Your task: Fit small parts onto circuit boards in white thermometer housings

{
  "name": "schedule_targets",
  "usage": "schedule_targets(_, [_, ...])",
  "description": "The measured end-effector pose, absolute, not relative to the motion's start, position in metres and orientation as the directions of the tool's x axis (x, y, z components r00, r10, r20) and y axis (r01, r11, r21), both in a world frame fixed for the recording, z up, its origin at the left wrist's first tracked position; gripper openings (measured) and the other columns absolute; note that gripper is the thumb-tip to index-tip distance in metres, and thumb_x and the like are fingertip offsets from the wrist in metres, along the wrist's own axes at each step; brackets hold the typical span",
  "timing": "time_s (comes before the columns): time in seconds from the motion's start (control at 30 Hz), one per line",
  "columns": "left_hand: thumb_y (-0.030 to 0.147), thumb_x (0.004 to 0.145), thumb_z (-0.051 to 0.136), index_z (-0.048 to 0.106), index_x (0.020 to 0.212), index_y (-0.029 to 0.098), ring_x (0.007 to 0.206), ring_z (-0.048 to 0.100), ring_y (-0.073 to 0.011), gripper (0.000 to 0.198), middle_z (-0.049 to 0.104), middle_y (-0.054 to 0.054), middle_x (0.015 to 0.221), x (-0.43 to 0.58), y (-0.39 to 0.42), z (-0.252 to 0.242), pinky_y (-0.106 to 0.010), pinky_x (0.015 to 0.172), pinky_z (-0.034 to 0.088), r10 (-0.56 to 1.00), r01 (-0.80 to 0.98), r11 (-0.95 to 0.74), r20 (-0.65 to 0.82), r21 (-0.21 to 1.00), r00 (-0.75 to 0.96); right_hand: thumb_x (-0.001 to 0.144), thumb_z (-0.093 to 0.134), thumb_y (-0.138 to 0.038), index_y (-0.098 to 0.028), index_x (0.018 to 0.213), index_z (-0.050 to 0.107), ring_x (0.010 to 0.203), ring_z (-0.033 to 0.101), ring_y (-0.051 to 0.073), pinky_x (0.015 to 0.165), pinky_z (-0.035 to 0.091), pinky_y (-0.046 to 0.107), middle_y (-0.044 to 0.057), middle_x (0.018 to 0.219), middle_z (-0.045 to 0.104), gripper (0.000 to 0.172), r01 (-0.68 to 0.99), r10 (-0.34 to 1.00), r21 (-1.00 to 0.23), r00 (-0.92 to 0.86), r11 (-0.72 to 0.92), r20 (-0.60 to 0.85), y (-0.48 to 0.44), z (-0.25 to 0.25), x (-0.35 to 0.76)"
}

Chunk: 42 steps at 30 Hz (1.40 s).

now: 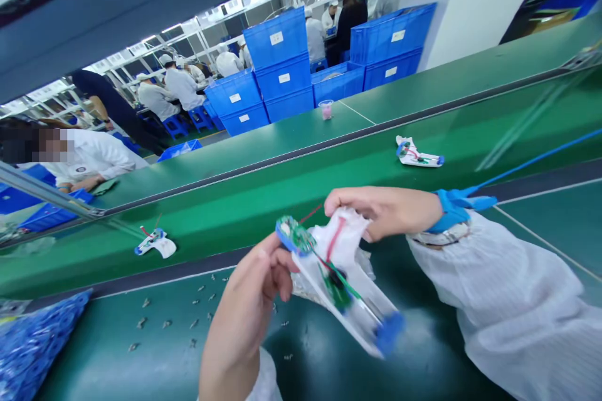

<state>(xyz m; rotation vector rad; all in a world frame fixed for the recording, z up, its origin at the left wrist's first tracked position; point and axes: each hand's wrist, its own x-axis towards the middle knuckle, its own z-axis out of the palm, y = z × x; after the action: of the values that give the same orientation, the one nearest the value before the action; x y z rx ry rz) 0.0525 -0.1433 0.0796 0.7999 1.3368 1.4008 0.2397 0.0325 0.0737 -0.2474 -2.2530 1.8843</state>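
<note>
The left hand (251, 279) is closed in a tight pinch on a white plastic strip (336, 301), held up over the near green surface (98, 332). A green circuit board (294, 237) with a blue rim sits at the strip's left end, and a blue end cap (389, 333) at its right end. The right hand (380, 213), also narrowly closed, pinches white plastic film (341, 244) beside a red wire (335, 239). Keeping the wire slack would likely spare its joints. A blue wrist strap (451, 210) circles the right wrist. Small metal parts (164, 324) lie near the hands. Far beyond, blue crates (282, 78) carry white labels too small to read.
</note>
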Motion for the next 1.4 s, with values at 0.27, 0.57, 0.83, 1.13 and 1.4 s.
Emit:
schedule_targets(0.27, [0.038, 0.075, 0.076, 0.070, 0.112, 0.027, 0.057, 0.050, -0.0068, 0.039, 0.066, -0.002, 0.082, 0.070, -0.155, 0.086, -0.018, 0.054, 0.041, 0.997, -0.439, 0.078, -0.071, 0.895, 0.032, 0.063, 0.076, -0.015, -0.015, 0.105, 0.049, 0.083, 0.053, 0.010, 0.072, 0.043, 0.019, 0.001, 0.097, 0.054, 0.050, 0.020, -0.042, -0.994, -0.999, -0.107, -0.015, 0.022, 0.069, 0.236])
schedule_targets(0.57, [0.030, 0.078, 0.074, 0.070, 0.106, 0.029, 0.082, 0.067, -0.0130, 0.029, 0.072, -0.001, 0.097, 0.084, -0.159, 0.092, -0.018, 0.073, 0.052, 0.979, -0.335, -0.107, 0.040, 0.936, -0.201, 0.067, 0.072, -0.030, -0.011, 0.105, 0.056, 0.081, 0.061, 0.015, 0.074, 0.049, 0.026, 0.004, 0.092, 0.062, 0.045, 0.047, -0.199, -0.999, -0.979, -0.005, -0.045, 0.026, 0.063, 0.224])
schedule_targets(0.83, [0.030, 0.081, 0.068, 0.064, 0.116, 0.029, 0.093, 0.067, -0.0218, 0.036, 0.071, -0.004, 0.109, 0.092, -0.157, 0.087, -0.036, 0.085, 0.053, 0.838, 0.247, -0.012, 0.144, 0.969, -0.526, 0.079, 0.057, -0.034, -0.014, 0.098, 0.069, 0.090, 0.064, 0.020, 0.081, 0.050, 0.033, 0.009, 0.098, 0.069, 0.030, 0.167, 0.691, -0.935, -0.716, 0.313, 0.103, 0.006, 0.078, 0.229])
schedule_targets(1.13, [0.030, 0.086, 0.058, 0.057, 0.121, 0.022, 0.086, 0.065, -0.0208, 0.036, 0.068, -0.008, 0.107, 0.101, -0.152, 0.075, -0.035, 0.077, 0.052, 0.867, 0.610, 0.006, 0.299, 0.792, -0.398, 0.074, 0.061, -0.013, -0.018, 0.066, 0.068, 0.069, 0.059, 0.011, 0.065, 0.045, 0.022, 0.000, 0.068, 0.065, 0.012, 0.021, 0.652, -0.868, -0.669, 0.495, 0.356, -0.051, 0.097, 0.226])
schedule_targets(1.4, [0.032, 0.085, 0.059, 0.059, 0.120, 0.024, 0.085, 0.066, -0.0222, 0.036, 0.068, -0.008, 0.106, 0.098, -0.153, 0.076, -0.035, 0.077, 0.052, 0.866, 0.598, 0.009, 0.293, 0.801, -0.406, 0.077, 0.059, -0.018, -0.016, 0.060, 0.063, 0.061, 0.057, 0.010, 0.060, 0.044, 0.021, 0.001, 0.067, 0.064, 0.018, -0.059, 0.638, -0.879, -0.666, 0.472, 0.387, -0.033, 0.093, 0.227])
